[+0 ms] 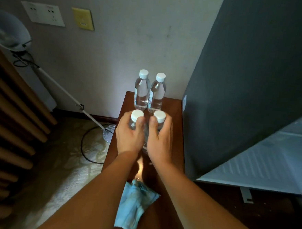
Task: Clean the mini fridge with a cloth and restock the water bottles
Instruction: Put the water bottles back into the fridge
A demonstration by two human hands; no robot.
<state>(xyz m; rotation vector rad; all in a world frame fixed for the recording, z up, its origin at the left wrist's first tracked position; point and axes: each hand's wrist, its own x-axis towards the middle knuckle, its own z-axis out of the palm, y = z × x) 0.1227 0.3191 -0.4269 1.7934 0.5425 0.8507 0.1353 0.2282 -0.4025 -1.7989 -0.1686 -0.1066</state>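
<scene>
Several clear water bottles with white caps stand on a dark wooden table (173, 116). My left hand (129, 134) is wrapped around the near left bottle (137, 115). My right hand (160, 138) is wrapped around the near right bottle (160, 116). Two more bottles stand upright behind them, a far left bottle (142, 90) and a far right bottle (157, 94), close together. A crumpled light blue cloth (134, 204) lies on the table between my forearms. The dark mini fridge (247, 85) stands at the right with its door (268, 167) swung open, pale inner lining showing.
A white floor lamp (9, 31) leans at the left, its pole (64, 90) running down to a round base (108, 131) with a black cord on the patterned carpet. Wooden slats (12, 122) fill the left edge. Wall sockets (43, 14) sit on the wall behind.
</scene>
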